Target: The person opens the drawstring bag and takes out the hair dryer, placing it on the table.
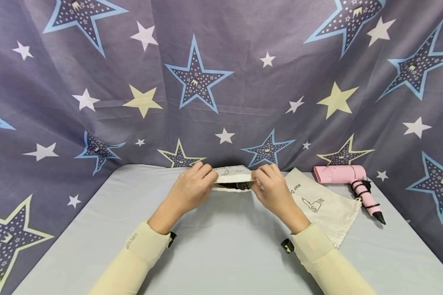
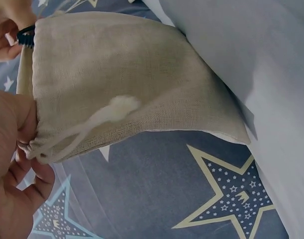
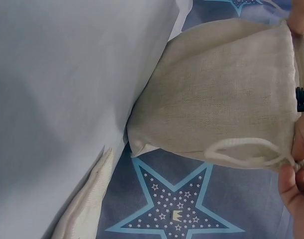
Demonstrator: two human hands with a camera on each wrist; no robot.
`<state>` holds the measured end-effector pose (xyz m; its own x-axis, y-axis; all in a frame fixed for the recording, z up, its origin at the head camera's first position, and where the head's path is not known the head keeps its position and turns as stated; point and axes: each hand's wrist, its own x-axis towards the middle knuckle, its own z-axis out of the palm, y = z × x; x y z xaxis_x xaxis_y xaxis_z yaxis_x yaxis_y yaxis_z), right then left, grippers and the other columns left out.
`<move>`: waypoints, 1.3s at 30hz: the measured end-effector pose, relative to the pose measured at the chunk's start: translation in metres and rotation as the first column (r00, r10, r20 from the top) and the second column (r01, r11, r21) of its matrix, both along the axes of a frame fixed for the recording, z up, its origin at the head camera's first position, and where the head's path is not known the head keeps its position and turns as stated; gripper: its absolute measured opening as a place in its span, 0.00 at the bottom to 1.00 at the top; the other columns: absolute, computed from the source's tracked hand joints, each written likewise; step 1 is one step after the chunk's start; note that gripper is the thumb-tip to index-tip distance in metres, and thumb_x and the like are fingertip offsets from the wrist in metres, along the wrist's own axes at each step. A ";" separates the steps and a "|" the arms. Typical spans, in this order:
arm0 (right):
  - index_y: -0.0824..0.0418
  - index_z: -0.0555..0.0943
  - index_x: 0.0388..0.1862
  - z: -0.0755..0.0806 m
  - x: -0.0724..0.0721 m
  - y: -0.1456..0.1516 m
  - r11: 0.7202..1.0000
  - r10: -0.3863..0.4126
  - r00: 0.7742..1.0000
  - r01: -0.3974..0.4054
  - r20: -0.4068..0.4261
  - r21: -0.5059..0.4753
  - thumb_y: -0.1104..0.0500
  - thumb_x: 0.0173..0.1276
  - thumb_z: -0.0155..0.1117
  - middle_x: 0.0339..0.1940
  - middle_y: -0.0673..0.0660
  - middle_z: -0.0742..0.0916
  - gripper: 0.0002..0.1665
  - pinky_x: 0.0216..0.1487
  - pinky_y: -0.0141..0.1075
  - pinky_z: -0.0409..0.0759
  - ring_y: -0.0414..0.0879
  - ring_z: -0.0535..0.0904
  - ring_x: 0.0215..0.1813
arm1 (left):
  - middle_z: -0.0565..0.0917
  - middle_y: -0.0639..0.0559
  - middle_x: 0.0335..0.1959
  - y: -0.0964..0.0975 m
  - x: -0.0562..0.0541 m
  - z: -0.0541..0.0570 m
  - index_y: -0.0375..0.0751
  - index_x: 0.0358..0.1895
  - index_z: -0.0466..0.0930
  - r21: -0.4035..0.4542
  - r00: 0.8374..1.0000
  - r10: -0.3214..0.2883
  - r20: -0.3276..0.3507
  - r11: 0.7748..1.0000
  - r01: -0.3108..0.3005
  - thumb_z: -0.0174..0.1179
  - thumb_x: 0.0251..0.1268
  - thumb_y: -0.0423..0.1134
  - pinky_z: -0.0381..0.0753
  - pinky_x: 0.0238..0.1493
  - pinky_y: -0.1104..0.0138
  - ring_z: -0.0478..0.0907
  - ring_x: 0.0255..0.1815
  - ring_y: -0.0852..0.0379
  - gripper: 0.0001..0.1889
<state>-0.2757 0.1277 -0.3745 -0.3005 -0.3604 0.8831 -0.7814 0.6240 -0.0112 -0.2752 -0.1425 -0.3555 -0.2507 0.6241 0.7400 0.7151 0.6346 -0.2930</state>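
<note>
A cream cloth drawstring bag (image 1: 230,178) with a dark line drawing stands upright near the table's back edge, its mouth spread towards me. My left hand (image 1: 192,185) pinches the left end of the rim, and my right hand (image 1: 275,189) pinches the right end. Inside the mouth shows a black coiled cord (image 3: 303,99); whatever lies deeper is hidden by the cloth. In the left wrist view a white drawstring (image 2: 99,117) hangs down the bag's side by the fingers. Another drawstring loop (image 3: 244,144) dangles near the right fingers.
To the right a second cream bag (image 1: 317,209), printed with a hair dryer drawing, lies flat on the grey-covered table (image 1: 221,254). Beyond it lies a pink hair dryer (image 1: 337,174) with its black cord wound round the handle. A star-patterned curtain (image 1: 221,119) hangs right behind the table.
</note>
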 end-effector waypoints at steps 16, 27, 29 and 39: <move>0.61 0.77 0.31 0.001 -0.001 0.003 1.000 -0.010 1.000 0.009 0.012 0.023 0.76 0.46 0.60 0.33 0.56 0.81 0.14 0.37 0.44 0.70 0.54 0.71 0.34 | 0.75 0.51 0.34 -0.012 0.001 0.006 0.43 0.36 0.75 0.003 0.995 0.027 0.096 1.000 -0.027 0.56 0.46 0.19 0.72 0.22 0.63 0.71 0.34 0.48 0.16; 0.60 0.78 0.34 0.003 -0.002 0.009 0.999 0.000 0.999 -0.003 0.054 0.046 0.75 0.50 0.60 0.35 0.55 0.81 0.15 0.39 0.44 0.71 0.54 0.71 0.36 | 0.75 0.51 0.34 -0.014 0.002 0.009 0.44 0.36 0.75 -0.012 0.993 0.042 0.109 0.999 -0.041 0.57 0.48 0.20 0.72 0.20 0.63 0.71 0.35 0.49 0.15; 0.60 0.78 0.34 0.003 -0.004 0.011 0.998 0.026 0.999 -0.029 0.046 0.059 0.75 0.51 0.57 0.35 0.55 0.81 0.14 0.39 0.45 0.72 0.53 0.71 0.37 | 0.74 0.51 0.34 -0.013 0.001 0.009 0.44 0.36 0.75 -0.016 0.995 0.036 0.098 0.999 -0.035 0.55 0.48 0.20 0.71 0.20 0.63 0.71 0.34 0.49 0.15; 0.60 0.77 0.32 0.007 -0.008 0.018 0.974 0.204 0.975 -0.212 0.092 0.084 0.75 0.48 0.53 0.33 0.52 0.78 0.15 0.38 0.38 0.67 0.47 0.68 0.35 | 0.74 0.52 0.35 -0.018 0.001 0.010 0.45 0.37 0.75 -0.029 0.989 0.031 0.147 0.999 -0.027 0.57 0.45 0.21 0.71 0.20 0.63 0.71 0.35 0.49 0.17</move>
